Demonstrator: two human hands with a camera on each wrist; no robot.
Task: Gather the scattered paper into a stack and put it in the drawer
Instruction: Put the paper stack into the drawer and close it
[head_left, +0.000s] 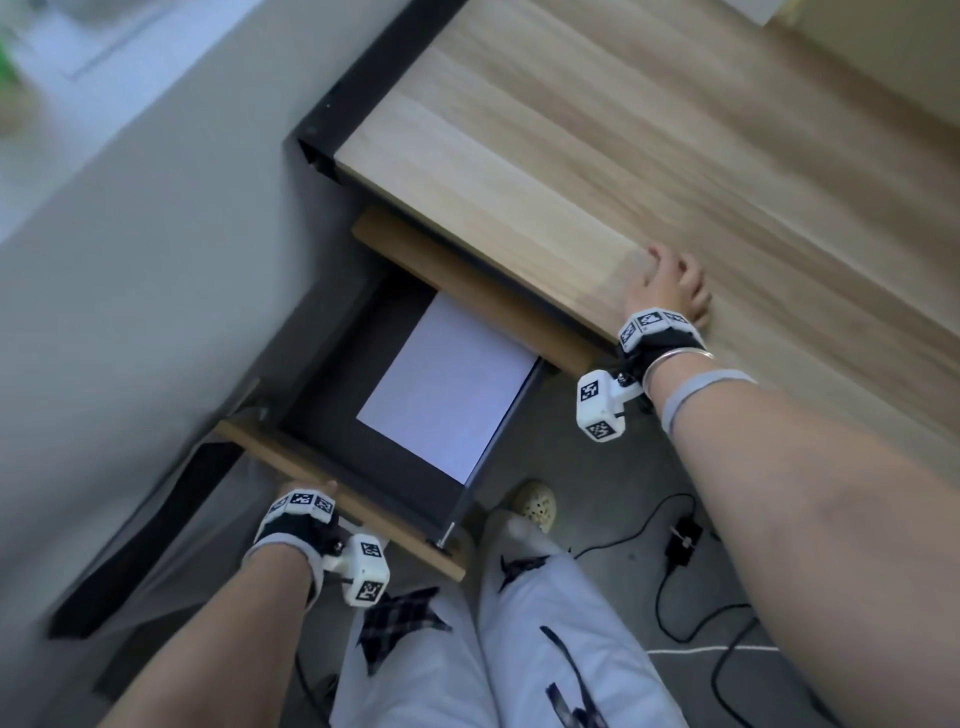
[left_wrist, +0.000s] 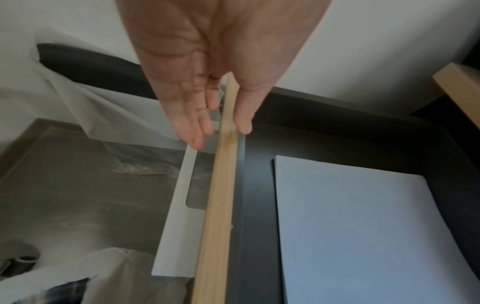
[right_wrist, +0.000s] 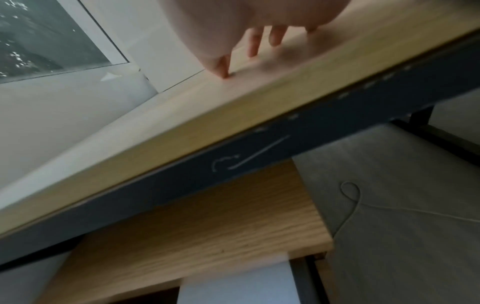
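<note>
The drawer (head_left: 332, 395) stands pulled out under the wooden desk top (head_left: 571, 156). A neat stack of white paper (head_left: 447, 384) lies flat on its dark bottom, toward the right side, and shows again in the left wrist view (left_wrist: 363, 236). My left hand (head_left: 306, 491) holds the drawer's wooden front panel (left_wrist: 218, 205) at its left end, thumb (left_wrist: 244, 123) on the inner side and fingers (left_wrist: 194, 139) on the outer side. My right hand (head_left: 670, 283) rests with its fingertips (right_wrist: 223, 72) on the desk top (right_wrist: 182, 123) near the front edge and holds nothing.
A grey wall (head_left: 130, 260) runs close along the drawer's left. A black panel in clear plastic (head_left: 140, 535) leans there. A pale metal handle (left_wrist: 179, 216) sits on the drawer front. My legs (head_left: 519, 649) and shoe (head_left: 535, 504) stand before the drawer, with black cables (head_left: 670, 571) on the floor.
</note>
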